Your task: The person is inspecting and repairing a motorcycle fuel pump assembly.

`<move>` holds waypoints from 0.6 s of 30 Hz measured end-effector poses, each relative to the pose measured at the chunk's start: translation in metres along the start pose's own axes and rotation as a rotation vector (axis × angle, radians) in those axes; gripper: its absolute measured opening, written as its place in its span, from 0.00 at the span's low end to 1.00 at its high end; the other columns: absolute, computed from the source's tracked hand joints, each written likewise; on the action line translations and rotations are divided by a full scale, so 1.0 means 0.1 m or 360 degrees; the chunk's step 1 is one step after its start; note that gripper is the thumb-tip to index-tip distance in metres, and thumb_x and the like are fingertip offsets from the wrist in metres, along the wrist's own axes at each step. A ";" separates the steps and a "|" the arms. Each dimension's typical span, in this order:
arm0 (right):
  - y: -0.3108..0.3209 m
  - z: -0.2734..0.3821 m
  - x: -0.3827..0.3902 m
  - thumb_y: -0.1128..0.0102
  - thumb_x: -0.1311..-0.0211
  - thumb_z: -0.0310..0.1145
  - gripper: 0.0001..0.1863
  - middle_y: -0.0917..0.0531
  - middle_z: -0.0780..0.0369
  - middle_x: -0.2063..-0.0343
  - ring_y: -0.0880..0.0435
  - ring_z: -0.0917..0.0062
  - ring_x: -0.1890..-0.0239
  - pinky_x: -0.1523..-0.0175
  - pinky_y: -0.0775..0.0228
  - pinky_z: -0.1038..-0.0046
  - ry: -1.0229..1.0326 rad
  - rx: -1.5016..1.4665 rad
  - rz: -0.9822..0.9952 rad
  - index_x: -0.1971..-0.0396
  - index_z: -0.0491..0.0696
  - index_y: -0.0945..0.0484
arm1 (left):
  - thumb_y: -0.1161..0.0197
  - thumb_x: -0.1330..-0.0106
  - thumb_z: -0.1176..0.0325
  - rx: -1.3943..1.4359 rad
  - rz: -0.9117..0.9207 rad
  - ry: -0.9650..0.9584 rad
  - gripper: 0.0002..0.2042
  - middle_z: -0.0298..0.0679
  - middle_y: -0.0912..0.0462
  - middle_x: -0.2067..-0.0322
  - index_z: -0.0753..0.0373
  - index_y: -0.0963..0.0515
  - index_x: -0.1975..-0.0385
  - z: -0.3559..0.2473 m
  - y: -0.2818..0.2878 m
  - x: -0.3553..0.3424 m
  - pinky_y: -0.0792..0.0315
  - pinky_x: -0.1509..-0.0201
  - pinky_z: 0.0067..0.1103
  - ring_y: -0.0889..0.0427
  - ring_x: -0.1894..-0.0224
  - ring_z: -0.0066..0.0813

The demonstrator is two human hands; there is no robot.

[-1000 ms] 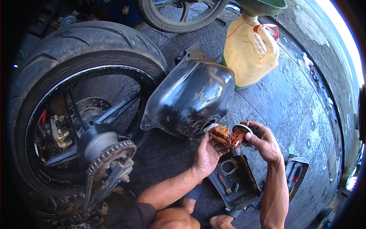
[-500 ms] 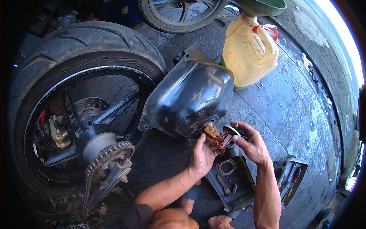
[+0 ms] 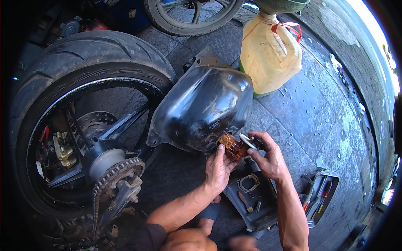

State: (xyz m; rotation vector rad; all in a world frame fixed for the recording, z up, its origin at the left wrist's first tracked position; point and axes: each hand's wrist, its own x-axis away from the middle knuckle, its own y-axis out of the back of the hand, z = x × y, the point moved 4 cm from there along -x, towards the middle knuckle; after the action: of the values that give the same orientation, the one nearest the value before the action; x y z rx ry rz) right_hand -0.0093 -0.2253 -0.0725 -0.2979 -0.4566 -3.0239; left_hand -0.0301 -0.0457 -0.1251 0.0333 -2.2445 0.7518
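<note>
Between my two hands is a fuel pump (image 3: 231, 146) with a rusty orange-brown body and a pale round flange (image 3: 248, 141) at its right end. My left hand (image 3: 217, 172) is closed on the body, thumb on the near side and fingers beneath it. Fingers and thumb of my right hand (image 3: 270, 158) pinch the flange end. Just beyond the pump lies a black metal fuel tank (image 3: 201, 111), glossy and scuffed. Part of the pump's underside is hidden by my left fingers.
A large wheel (image 3: 90, 54) with sprocket and chain lies at left. Behind the tank stands a yellowish jerrycan (image 3: 270, 58) with a green funnel (image 3: 284, 5). Near my knees, a dark tray (image 3: 268, 209) holds a ring gasket (image 3: 248, 183) and brush (image 3: 246, 202); a toolbox (image 3: 322, 196) sits right.
Both hands have turned the fuel pump slightly, so the pale flange now shows more edge-on and tilted. The whole view has shifted a little; the grips stay the same.
</note>
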 end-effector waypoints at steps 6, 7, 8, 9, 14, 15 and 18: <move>-0.15 0.05 0.01 0.28 0.42 0.23 0.24 0.18 0.52 0.48 0.17 0.58 0.44 0.38 0.25 0.62 0.0131 0.0067 -0.0108 0.44 0.42 0.21 | 0.49 0.19 0.45 0.0051 -0.0014 0.0069 0.30 0.46 0.23 0.40 0.64 0.35 0.30 0.01 0.02 -0.01 0.24 0.33 0.39 0.20 0.38 0.37; -0.17 0.06 0.01 0.28 0.42 0.22 0.25 0.18 0.52 0.48 0.17 0.57 0.45 0.38 0.25 0.62 0.0140 0.0074 -0.0140 0.44 0.42 0.21 | 0.49 0.19 0.45 0.0048 -0.0013 0.0071 0.30 0.46 0.23 0.40 0.64 0.35 0.30 0.01 0.04 0.01 0.24 0.33 0.39 0.20 0.38 0.37; -0.19 0.07 0.01 0.27 0.43 0.22 0.25 0.18 0.52 0.48 0.18 0.57 0.44 0.38 0.24 0.62 0.0121 0.0064 -0.0147 0.44 0.42 0.21 | 0.48 0.19 0.45 0.0020 0.0000 0.0131 0.28 0.45 0.19 0.44 0.64 0.31 0.33 0.04 0.05 0.01 0.22 0.36 0.36 0.18 0.42 0.35; -0.20 0.05 0.02 0.27 0.42 0.23 0.24 0.18 0.53 0.48 0.18 0.57 0.44 0.38 0.24 0.62 0.0122 0.0034 -0.0150 0.44 0.42 0.21 | 0.46 0.20 0.45 -0.0008 0.0013 0.0191 0.27 0.43 0.16 0.47 0.63 0.26 0.37 0.05 0.05 0.02 0.20 0.40 0.32 0.15 0.46 0.33; -0.33 0.04 0.08 0.26 0.42 0.26 0.25 0.19 0.53 0.47 0.17 0.59 0.45 0.41 0.24 0.64 0.0110 0.0050 -0.0230 0.44 0.43 0.21 | 0.46 0.18 0.55 0.0030 0.0090 0.0057 0.20 0.42 0.15 0.49 0.65 0.24 0.40 0.04 0.09 0.02 0.18 0.43 0.31 0.14 0.48 0.31; -0.34 0.04 0.08 0.25 0.42 0.26 0.26 0.19 0.53 0.47 0.17 0.59 0.46 0.42 0.24 0.64 0.0075 0.0027 -0.0222 0.43 0.44 0.22 | 0.46 0.18 0.55 0.0033 0.0092 0.0051 0.20 0.42 0.15 0.49 0.65 0.24 0.40 0.04 0.09 0.02 0.18 0.43 0.31 0.14 0.48 0.31; -0.25 -0.03 0.08 0.23 0.44 0.30 0.28 0.19 0.56 0.46 0.17 0.65 0.47 0.44 0.24 0.65 0.0031 -0.0143 -0.0183 0.43 0.43 0.20 | 0.46 0.17 0.55 -0.0024 0.0066 0.0009 0.19 0.41 0.14 0.51 0.65 0.23 0.41 0.08 0.08 -0.01 0.18 0.45 0.28 0.14 0.52 0.28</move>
State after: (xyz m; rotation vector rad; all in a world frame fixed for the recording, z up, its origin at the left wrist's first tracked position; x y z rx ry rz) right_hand -0.0204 -0.2026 -0.0805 -0.2557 -0.3485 -3.1622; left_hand -0.0363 -0.0430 -0.1345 -0.0227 -2.2514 0.7561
